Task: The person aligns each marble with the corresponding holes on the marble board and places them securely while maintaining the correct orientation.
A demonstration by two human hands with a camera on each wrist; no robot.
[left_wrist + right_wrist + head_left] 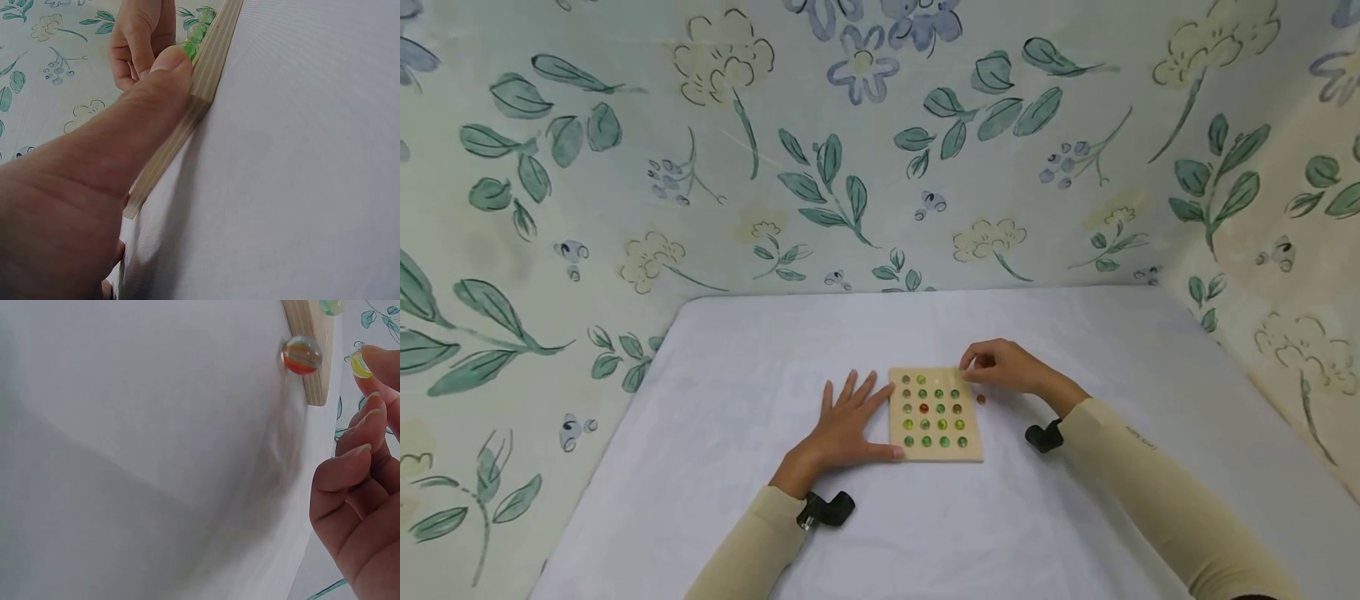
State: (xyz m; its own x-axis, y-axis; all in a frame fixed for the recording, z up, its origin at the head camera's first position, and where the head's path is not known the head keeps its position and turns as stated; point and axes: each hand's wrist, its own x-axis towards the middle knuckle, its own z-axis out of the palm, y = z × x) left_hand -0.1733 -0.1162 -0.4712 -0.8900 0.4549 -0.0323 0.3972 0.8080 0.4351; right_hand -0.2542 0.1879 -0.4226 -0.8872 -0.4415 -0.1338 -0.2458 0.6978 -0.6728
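Note:
A square pale wooden board (935, 452) carries rows of glass marbles, mostly green and yellow-green, with a red marble (923, 408) in the middle row. With fingers spread, my left hand (844, 432) steadies its left side, the thumb lying on the near left corner and the index fingertip at the left edge. Over the far right corner, my right hand (1009, 367) pinches a clear marble with a yellow swirl (360, 365) between thumb and index finger; the other fingers are curled. A loose orange-red marble (302, 356) lies on the cloth beside the board's right edge.
White cloth (760, 358) covers the table under the board. Behind it and at both sides hangs a floral-printed backdrop (880, 192). Each wrist wears a small black camera, one at the left wrist (827, 508) and one at the right wrist (1043, 436).

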